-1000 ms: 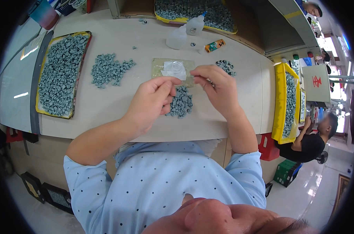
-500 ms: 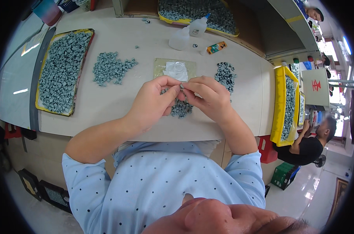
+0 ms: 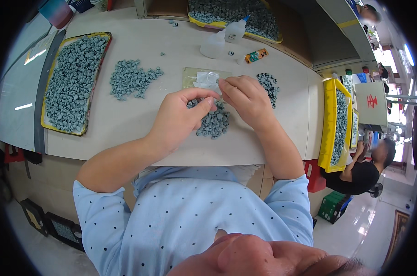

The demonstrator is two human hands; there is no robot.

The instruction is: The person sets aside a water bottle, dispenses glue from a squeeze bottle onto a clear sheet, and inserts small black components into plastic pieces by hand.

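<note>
My right hand [image 3: 247, 99] is closed in a pinch over the right side of a white sheet [image 3: 203, 83]. A small greyish piece shows at its fingertips, too small to name. The sheet lies on a flat yellowish-green pad [image 3: 188, 79], with a clear round shallow dish [image 3: 211, 76] on top. My left hand [image 3: 176, 112] holds its thumb and forefinger together, just left of the right hand; whatever is between them is hidden. Beneath and between the hands lies a heap of small grey-green pieces [image 3: 215, 125], partly covered by the left fingers.
More small pieces lie in a heap [image 3: 132, 78] left and a darker heap [image 3: 267, 87] right. Trays of them stand at left [image 3: 75, 85], back [image 3: 259, 23] and in a yellow bin [image 3: 330, 124]. Behind the pad are squeeze bottles [image 3: 213, 45] and an orange-green packet [image 3: 256, 55].
My right hand has moved away from the left fingertips, up toward the white sheet and dish. The left hand stays nearly in place, its thumb and forefinger still together.
</note>
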